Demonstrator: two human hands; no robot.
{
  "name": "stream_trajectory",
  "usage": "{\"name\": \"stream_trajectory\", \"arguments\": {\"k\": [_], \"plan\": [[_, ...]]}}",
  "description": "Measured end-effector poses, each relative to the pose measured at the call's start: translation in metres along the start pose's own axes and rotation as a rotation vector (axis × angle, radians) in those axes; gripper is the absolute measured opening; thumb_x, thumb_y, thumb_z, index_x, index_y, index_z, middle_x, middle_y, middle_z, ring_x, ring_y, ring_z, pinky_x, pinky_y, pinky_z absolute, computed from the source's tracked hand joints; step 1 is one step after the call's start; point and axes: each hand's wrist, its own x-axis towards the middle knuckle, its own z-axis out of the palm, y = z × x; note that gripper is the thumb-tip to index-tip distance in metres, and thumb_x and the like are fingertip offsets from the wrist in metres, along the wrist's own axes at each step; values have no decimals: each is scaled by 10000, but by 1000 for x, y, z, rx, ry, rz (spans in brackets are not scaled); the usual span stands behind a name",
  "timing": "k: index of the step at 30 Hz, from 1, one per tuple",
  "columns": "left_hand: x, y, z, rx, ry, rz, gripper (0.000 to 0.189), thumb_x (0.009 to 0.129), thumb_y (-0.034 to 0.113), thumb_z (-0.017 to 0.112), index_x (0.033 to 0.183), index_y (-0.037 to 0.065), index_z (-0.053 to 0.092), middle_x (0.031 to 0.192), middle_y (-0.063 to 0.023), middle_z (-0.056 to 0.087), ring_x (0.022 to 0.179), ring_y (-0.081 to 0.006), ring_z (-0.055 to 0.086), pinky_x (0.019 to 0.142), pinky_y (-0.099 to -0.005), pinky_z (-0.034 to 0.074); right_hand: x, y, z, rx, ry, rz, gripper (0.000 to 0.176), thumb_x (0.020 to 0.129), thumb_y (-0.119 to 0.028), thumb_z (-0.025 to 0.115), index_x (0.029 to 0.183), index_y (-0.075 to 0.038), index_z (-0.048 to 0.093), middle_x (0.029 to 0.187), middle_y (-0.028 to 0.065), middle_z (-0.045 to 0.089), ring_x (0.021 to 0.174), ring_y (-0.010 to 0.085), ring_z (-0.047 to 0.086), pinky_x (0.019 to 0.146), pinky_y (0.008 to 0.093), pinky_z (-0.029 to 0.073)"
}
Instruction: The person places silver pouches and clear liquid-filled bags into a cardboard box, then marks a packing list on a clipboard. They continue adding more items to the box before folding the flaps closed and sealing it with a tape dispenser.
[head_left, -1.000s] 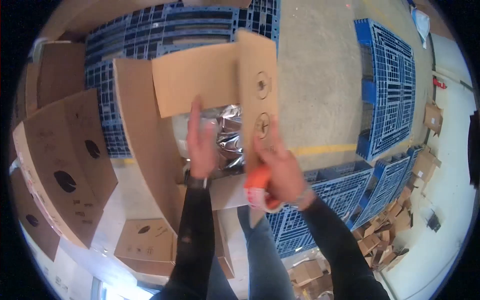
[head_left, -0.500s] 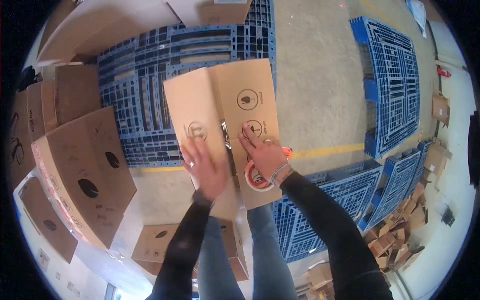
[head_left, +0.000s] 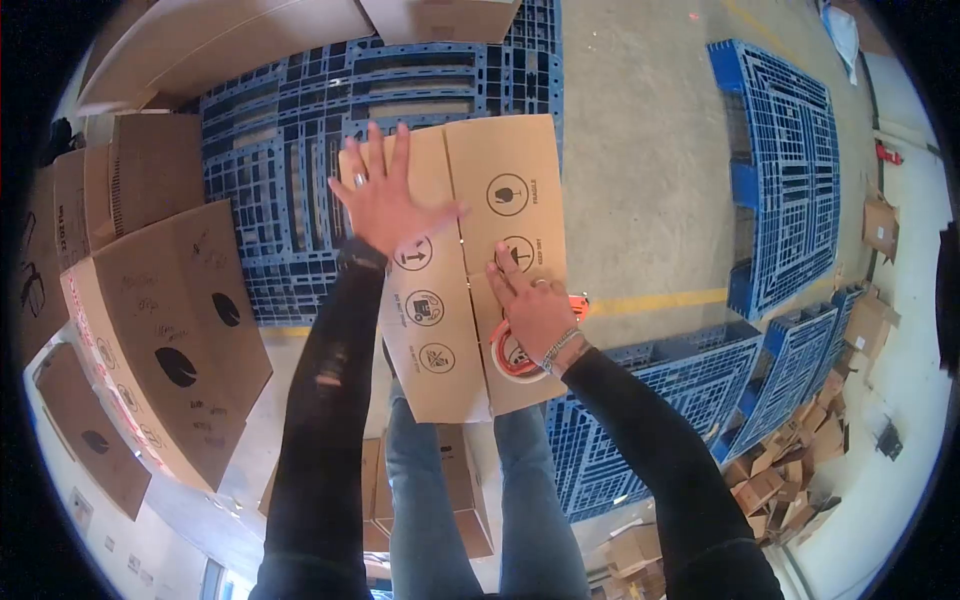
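Observation:
A brown cardboard box [head_left: 420, 385] lies in front of me, its two top flaps folded nearly level with a narrow seam between them. Black handling symbols are printed on both flaps. My left hand [head_left: 390, 215], a ring on one finger, is spread wide over the upper part of the left flap. On the right flap, my right hand [head_left: 540, 315] has its index finger stretched along the cardboard. Under its palm is an orange-red tape dispenser [head_left: 503, 345] with a pale roll, partly covered by the hand and lying against the flap.
Behind the box lies a large blue plastic pallet [head_left: 270, 190], with bigger cartons [head_left: 165, 330] at left. More blue pallets [head_left: 785, 170] stand on the concrete floor [head_left: 640, 150] at right. Scrap cardboard [head_left: 790, 460] is heaped by the right wall. My legs are just below the box.
The left flap has come down level with the right one. My left hand has moved up and away from me, fingers now spread. My right hand stays on the right flap with the tape dispenser.

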Motion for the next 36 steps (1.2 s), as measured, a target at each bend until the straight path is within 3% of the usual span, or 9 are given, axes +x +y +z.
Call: {"name": "stream_trajectory", "arguments": {"k": [5,10,17,21,25,26,28,32,36], "plan": [[26,-4,-2,-81,-22,-140,1204,500,817,787,1508,268,428,1527,-104,385,1475,-384,215,1068,-683,259,15,10,-29,228,-140,-13,715,806,-92,653,1497,-116,471,1658,157,260,872,299,707,788,419,565],[33,-5,1,-160,55,-176,1020,527,801,790,1354,247,570,1408,-72,461,1414,-322,288,1109,-603,235,84,48,-112,644,193,-117,839,684,-19,719,1484,-95,479,1610,195,333,1032,382,684,863,445,572],[41,-14,19,-227,197,-197,863,556,782,785,1207,233,647,1268,-44,533,1346,-309,343,1079,-589,213,145,62,-105,234,7,-104,799,715,-84,773,1469,-104,510,1580,202,387,1165,377,645,942,391,554],[40,-15,24,-290,208,-166,840,566,778,780,1194,232,660,1259,-42,542,1335,-310,349,1076,-600,190,182,99,-126,960,68,-311,445,895,-149,696,1327,-52,640,1410,183,601,1272,307,605,1092,366,448],[39,-13,11,-296,156,-172,834,571,772,782,1199,235,665,1262,-45,545,1328,-315,351,1078,-600,182,221,107,-160,1581,23,-271,276,888,-190,732,1111,-28,713,1011,64,723,894,153,685,829,300,569],[38,-12,7,-300,141,-172,833,573,773,781,1200,237,666,1264,-44,545,1328,-316,351,1078,-601,183,230,109,-160,1600,11,-85,264,883,-209,744,1091,-48,721,1017,63,722,860,156,684,799,299,574],[40,-12,6,-302,146,-169,828,577,776,777,1199,240,666,1263,-43,546,1326,-316,353,1077,-599,185,253,119,-146,183,660,-529,246,892,-270,758,1107,-152,741,1054,65,708,863,182,687,763,316,571],[38,-12,8,-303,161,-165,825,589,784,764,1198,235,665,1252,-38,546,1322,-313,354,1078,-591,189,274,87,-164,1126,134,150,248,857,-382,776,915,-142,786,714,45,682,658,144,659,632,309,535],[40,-14,2,-337,83,-177,847,614,770,763,1243,214,646,1320,-69,535,1361,-320,339,1115,-583,163,317,109,-106,809,336,-137,247,851,-342,782,887,-105,721,790,63,700,734,185,684,676,345,554]]}}
